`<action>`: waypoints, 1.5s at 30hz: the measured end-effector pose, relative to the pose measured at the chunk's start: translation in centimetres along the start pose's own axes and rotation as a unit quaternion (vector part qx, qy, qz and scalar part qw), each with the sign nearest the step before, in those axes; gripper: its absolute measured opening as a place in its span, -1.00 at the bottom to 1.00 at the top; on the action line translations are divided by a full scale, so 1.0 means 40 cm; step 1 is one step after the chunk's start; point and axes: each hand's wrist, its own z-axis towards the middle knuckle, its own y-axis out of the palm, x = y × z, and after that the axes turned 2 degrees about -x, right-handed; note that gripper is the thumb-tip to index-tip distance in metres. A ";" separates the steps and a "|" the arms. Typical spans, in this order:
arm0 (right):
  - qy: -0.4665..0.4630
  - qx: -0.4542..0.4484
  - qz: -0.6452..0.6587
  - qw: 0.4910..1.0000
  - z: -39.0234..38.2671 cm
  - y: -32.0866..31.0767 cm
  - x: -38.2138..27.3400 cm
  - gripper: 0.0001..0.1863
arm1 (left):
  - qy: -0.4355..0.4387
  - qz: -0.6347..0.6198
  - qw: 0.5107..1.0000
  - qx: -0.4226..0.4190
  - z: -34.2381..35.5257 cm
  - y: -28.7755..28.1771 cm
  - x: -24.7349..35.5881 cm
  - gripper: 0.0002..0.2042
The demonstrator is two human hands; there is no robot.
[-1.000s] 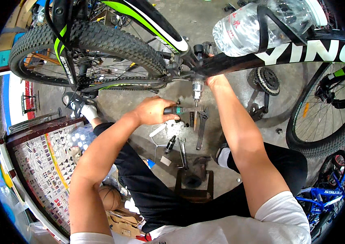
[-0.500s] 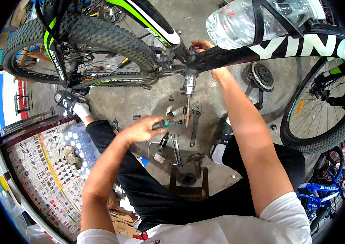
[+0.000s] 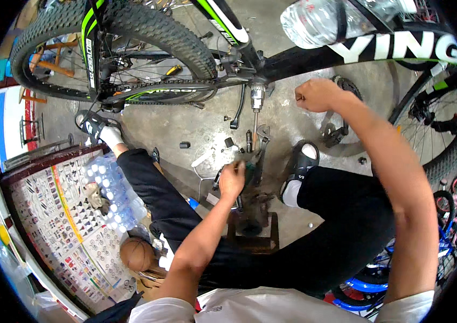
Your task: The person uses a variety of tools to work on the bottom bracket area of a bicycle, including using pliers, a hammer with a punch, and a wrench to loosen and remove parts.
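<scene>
My left hand point(image 3: 232, 178) is closed low over the floor tools, beside a blurred tool with a dark green handle point(image 3: 248, 173) that it seems to grip. Held out below the frame's down tube, my right hand point(image 3: 317, 96) is curled closed; what its fingers hold, if anything, is hidden. Between the hands, a silver cylindrical fitting point(image 3: 258, 98) with a long thin rod sticks out from the crank area of the black, white and green bicycle frame point(image 3: 288, 62). A crank arm point(image 3: 239, 110) hangs beside it. Near the rod's tip lies an adjustable wrench point(image 3: 262, 145).
A chainring with crank point(image 3: 341, 132) lies on the concrete at right, near the front wheel point(image 3: 447, 156). The rear wheel point(image 3: 153, 37) fills the upper left. Wrapped bottles point(image 3: 111, 188), a basketball point(image 3: 137, 254) and a printed parts board point(image 3: 56, 215) are at left. A clear bottle point(image 3: 312, 24) sits in the cage.
My right hand has come away from behind the frame and moved right, its fingers curled. My left hand has moved right and down toward the floor tools. The view has shifted slightly.
</scene>
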 end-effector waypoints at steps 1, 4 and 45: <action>0.015 0.014 0.032 0.999 -0.017 -0.015 -0.004 -0.62 | -0.093 -0.173 0.980 -0.029 0.006 -0.026 0.056 -0.54; 0.015 0.101 0.156 0.982 -0.037 -0.051 -0.017 -0.62 | -0.071 -0.456 0.885 -0.065 -0.039 -0.104 0.219 -0.51; -0.176 0.093 0.598 0.777 0.187 -0.144 -0.063 -0.63 | 0.051 -0.266 0.936 0.223 -0.054 -0.080 0.412 -0.71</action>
